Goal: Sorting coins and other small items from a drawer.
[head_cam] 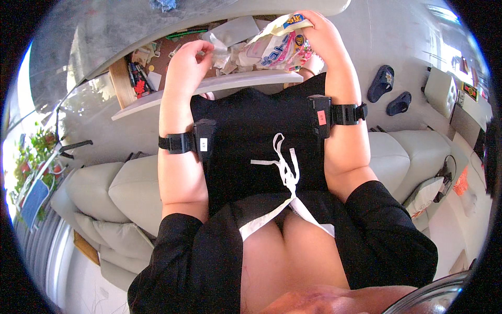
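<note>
My right hand point(322, 35) grips the upper edge of a printed plastic bag point(276, 49), which bears colourful writing and pink flowers. The bag hangs over the right part of an open drawer point(243, 79). Over the drawer's middle is my left hand point(191, 62), its fingers curled beside a clear plastic wrapper point(219, 51). Whether those fingers pinch the wrapper is not plain. Small pale packets point(232, 59) lie between the left hand and the bag. At the drawer's left end are dark pens or tools point(139, 78) and a red object point(140, 88).
A grey glossy tabletop point(129, 29) overhangs the drawer, with a blue crumpled cloth point(162, 4) on it. Behind me stands a light grey sofa point(129, 184). Dark slippers point(381, 83) lie on the floor to the right. A leafy plant point(33, 157) is at far left.
</note>
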Motion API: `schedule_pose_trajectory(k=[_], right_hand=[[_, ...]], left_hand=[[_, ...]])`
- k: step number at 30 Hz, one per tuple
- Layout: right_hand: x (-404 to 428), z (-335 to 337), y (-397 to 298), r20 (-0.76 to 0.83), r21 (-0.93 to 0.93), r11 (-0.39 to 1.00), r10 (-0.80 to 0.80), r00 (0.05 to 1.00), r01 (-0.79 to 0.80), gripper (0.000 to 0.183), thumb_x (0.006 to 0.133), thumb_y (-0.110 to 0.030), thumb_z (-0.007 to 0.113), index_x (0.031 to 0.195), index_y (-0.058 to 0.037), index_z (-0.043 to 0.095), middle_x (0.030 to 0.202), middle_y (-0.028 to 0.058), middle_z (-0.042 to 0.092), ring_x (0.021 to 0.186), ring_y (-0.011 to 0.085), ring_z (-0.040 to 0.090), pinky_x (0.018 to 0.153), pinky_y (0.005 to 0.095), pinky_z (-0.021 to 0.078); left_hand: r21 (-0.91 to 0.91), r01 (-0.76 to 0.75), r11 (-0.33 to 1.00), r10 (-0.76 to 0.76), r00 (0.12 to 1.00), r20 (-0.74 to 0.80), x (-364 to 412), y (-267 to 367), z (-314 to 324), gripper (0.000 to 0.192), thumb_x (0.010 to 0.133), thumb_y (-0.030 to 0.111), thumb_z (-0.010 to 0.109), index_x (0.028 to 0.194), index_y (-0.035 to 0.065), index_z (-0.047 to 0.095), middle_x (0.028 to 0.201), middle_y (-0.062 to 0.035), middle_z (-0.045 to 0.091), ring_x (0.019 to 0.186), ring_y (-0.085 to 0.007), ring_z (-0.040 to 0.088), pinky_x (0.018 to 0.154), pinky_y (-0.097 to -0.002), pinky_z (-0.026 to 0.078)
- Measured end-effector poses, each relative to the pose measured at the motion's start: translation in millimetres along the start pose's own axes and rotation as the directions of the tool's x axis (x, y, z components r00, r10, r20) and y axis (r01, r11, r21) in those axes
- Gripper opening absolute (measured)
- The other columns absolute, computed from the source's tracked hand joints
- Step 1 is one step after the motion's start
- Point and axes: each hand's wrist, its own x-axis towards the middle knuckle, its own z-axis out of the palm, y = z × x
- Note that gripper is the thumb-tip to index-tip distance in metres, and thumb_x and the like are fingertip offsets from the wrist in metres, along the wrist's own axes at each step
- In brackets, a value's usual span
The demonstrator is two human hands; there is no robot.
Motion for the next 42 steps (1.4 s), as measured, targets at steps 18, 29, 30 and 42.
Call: schedule_pose_trajectory(k=[18, 29, 30, 42], right_hand=[[-6.1, 2.9, -50.9, 0.187, 0.476, 0.805, 0.3, 0.935, -0.354, 0.033, 0.079, 0.008, 0.042, 0.105, -0.0005, 0.06, 0.086, 0.0056, 0.063, 0.078, 0.0126, 0.057, 0.067, 0.0254, 0.0458], [-3.2, 3.5, -53.9, 0.181, 0.574, 0.697, 0.404, 0.897, -0.43, 0.028, 0.084, 0.002, 0.045, 0.108, -0.0011, 0.059, 0.088, 0.0066, 0.064, 0.079, 0.0134, 0.06, 0.068, 0.0257, 0.0474], [-3.2, 2.1, -55.6, 0.195, 0.569, 0.69, 0.415, 0.889, -0.447, 0.028, 0.084, 0.002, 0.045, 0.108, -0.0015, 0.06, 0.088, 0.0066, 0.064, 0.079, 0.0131, 0.06, 0.068, 0.0256, 0.0475], [-2.4, -0.2, -54.5, 0.195, 0.548, 0.678, 0.465, 0.863, -0.489, 0.028, 0.083, 0.003, 0.046, 0.106, -0.0029, 0.061, 0.087, 0.006, 0.064, 0.077, 0.0128, 0.06, 0.066, 0.026, 0.0475]], left_hand=[[-0.315, -0.359, 0.879, 0.274, 0.919, -0.283, 7.8, 25.6, 15.4, 0.018, 0.076, -0.009, 0.052, 0.079, 0.0039, 0.064, 0.1, -0.0069, 0.063, 0.086, -0.0139, 0.059, 0.073, -0.0239, 0.048], [-0.589, -0.437, 0.679, 0.106, 0.853, -0.511, 8.7, 25.2, 24.9, 0.037, 0.076, -0.005, 0.069, 0.107, 0.001, 0.05, 0.105, -0.0075, 0.055, 0.09, -0.0132, 0.058, 0.079, -0.0238, 0.049], [-0.519, -0.422, 0.743, 0.127, 0.851, -0.509, 7.0, 26.2, 25.1, 0.033, 0.074, 0.0, 0.073, 0.102, 0.0029, 0.056, 0.097, -0.0063, 0.06, 0.083, -0.0134, 0.061, 0.075, -0.0239, 0.051], [0.004, -0.442, 0.897, 0.429, 0.87, -0.243, 8.6, 31.3, 11.7, 0.018, 0.078, 0.014, 0.067, 0.095, 0.0115, 0.067, 0.085, -0.0058, 0.067, 0.078, -0.0235, 0.064, 0.067, -0.0301, 0.05]])
